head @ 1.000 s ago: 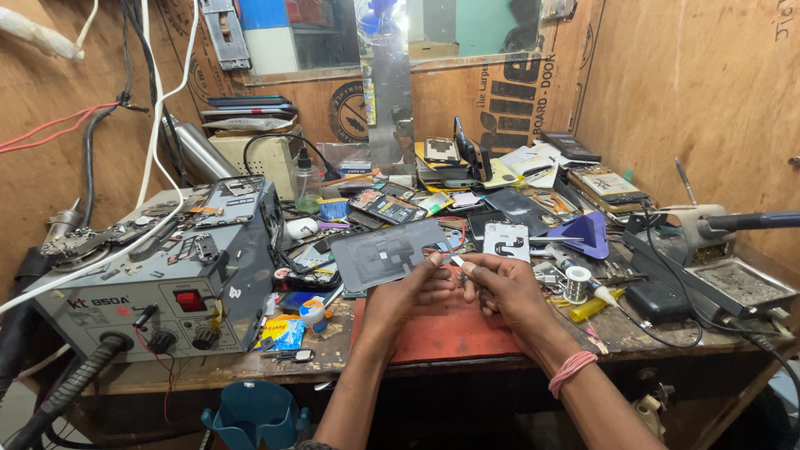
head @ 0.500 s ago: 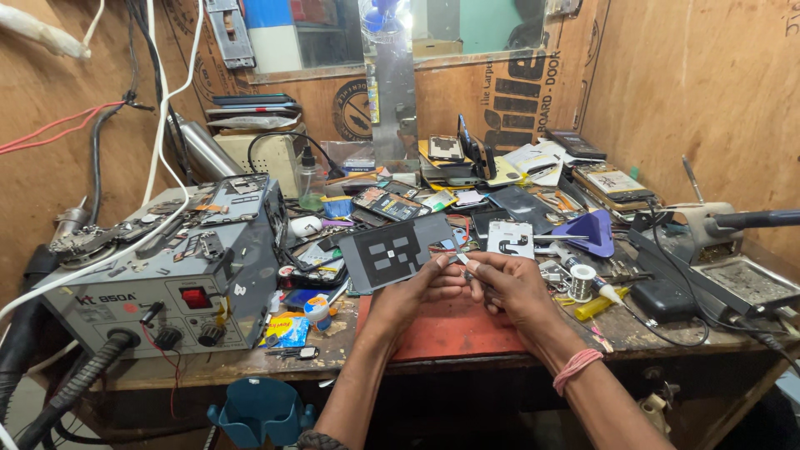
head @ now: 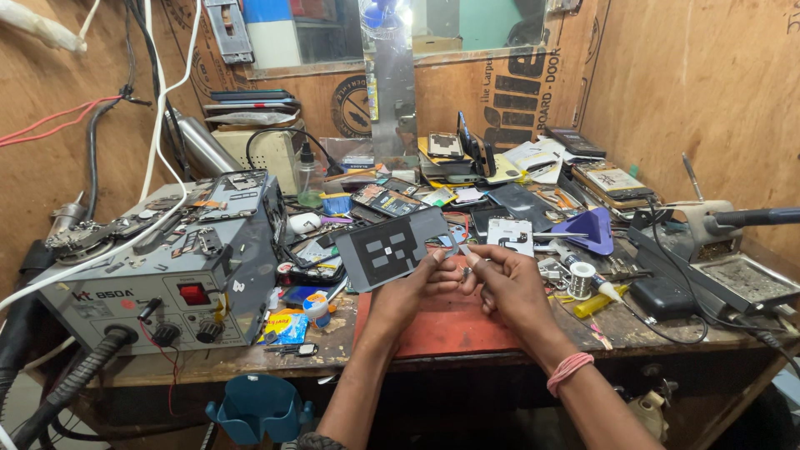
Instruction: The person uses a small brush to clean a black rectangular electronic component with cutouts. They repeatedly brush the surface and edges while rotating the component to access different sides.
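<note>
Above the red mat (head: 450, 321), the left hand (head: 414, 287) pinches the lower edge of a dark flat panel (head: 392, 247) tilted upward, the right hand (head: 508, 279) pinches a small thin tool (head: 463, 248) beside it, both essentially unmoved since the earlier frame, the grey rework station (head: 167, 275) further left.

The small part pinched between the fingertips of the left hand (head: 414, 287) and the right hand (head: 510, 287) is too tiny to identify. The left hand covers the lower corner of the dark gray panel (head: 392, 247). The soldering iron handle (head: 754, 217) is cut off by the right edge, and the red mat (head: 454, 327) lies partly hidden under both wrists.
</note>
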